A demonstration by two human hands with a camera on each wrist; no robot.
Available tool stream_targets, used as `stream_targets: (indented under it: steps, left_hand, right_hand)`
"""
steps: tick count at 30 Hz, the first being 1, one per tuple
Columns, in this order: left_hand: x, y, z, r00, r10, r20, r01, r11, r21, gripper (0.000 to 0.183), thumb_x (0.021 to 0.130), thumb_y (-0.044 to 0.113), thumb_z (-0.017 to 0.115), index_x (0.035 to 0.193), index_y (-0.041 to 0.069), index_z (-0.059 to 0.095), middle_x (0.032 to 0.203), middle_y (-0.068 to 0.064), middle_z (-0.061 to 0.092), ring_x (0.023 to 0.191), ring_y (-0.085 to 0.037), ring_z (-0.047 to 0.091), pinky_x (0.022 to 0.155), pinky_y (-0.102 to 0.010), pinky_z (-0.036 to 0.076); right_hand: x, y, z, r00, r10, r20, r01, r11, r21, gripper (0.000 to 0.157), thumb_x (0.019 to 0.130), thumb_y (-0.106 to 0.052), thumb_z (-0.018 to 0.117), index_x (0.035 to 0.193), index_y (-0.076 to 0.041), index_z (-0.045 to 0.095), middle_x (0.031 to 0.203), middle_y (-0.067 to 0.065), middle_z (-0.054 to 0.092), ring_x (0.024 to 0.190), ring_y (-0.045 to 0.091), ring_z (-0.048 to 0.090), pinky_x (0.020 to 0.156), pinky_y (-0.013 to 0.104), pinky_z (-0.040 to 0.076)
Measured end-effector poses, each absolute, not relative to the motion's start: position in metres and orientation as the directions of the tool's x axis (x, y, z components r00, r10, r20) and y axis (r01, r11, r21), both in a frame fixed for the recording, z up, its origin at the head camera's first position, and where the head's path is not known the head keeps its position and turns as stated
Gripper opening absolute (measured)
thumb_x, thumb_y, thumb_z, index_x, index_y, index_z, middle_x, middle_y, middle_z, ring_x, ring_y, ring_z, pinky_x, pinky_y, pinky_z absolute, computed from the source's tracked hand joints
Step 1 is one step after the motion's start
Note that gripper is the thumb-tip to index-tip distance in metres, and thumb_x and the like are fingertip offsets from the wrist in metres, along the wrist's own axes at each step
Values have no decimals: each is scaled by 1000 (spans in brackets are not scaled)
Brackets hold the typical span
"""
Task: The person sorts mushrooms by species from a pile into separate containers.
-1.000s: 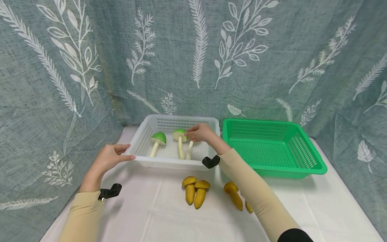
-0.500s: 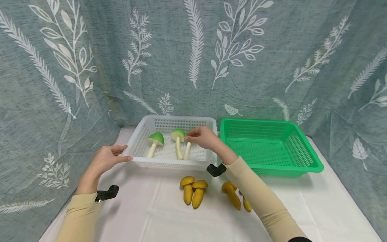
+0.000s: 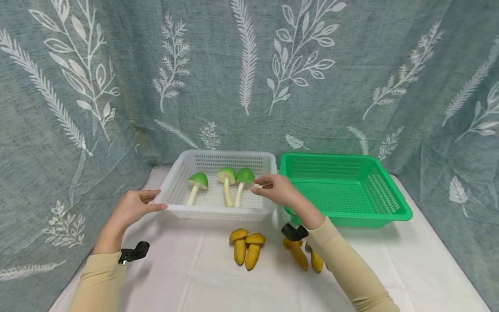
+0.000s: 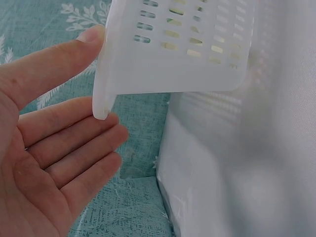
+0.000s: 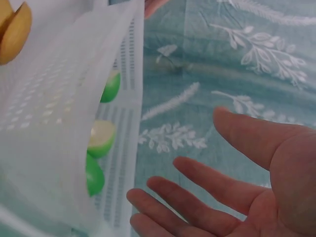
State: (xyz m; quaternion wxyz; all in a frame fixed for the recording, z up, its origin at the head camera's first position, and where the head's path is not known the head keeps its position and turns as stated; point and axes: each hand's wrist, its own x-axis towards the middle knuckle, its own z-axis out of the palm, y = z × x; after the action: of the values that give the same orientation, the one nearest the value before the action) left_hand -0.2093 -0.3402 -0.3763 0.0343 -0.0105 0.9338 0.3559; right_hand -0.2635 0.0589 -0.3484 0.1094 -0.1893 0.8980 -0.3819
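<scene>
In the head view, my left hand (image 3: 134,209) touches the near left corner of the white plastic basket (image 3: 218,211), its fingers nearly straight. The left wrist view shows the thumb at the basket's rim (image 4: 102,74) and the other fingers along its side. Lying in the basket are three toy mushrooms with pale stems and green caps: a left one (image 3: 199,180), a middle one (image 3: 227,177) and a right one (image 3: 245,176). Just right of that last cap hovers my right hand (image 3: 278,190), over the basket's right rim. Its fingers are spread with nothing between them in the right wrist view.
A green plastic basket (image 3: 401,211) stands to the right of the white one. In front, two brown toy mushrooms (image 3: 253,251) lie side by side on the white cloth (image 3: 175,277), and more (image 3: 299,255) lie near my right sleeve. A patterned curtain (image 3: 218,78) hangs behind.
My right hand has drawn back to the right, away from the rightmost green mushroom, whose cap now shows fully. My left hand stays at the white basket's corner. The head view has shifted slightly.
</scene>
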Motion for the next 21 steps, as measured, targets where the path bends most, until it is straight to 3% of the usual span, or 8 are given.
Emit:
stream_targets:
  steps: [21]
  left_hand:
    - [-208, -340, -376, -1000, 22, -15, 8, 772, 636, 79, 80, 48, 72, 137, -1, 49, 136, -27, 48, 123, -44, 49, 94, -55, 45]
  right_hand:
    - [-245, 155, -361, -962, -274, 0, -195, 685, -702, 56, 90, -44, 63, 134, -12, 55, 138, 15, 53, 126, 35, 50, 99, 48, 46]
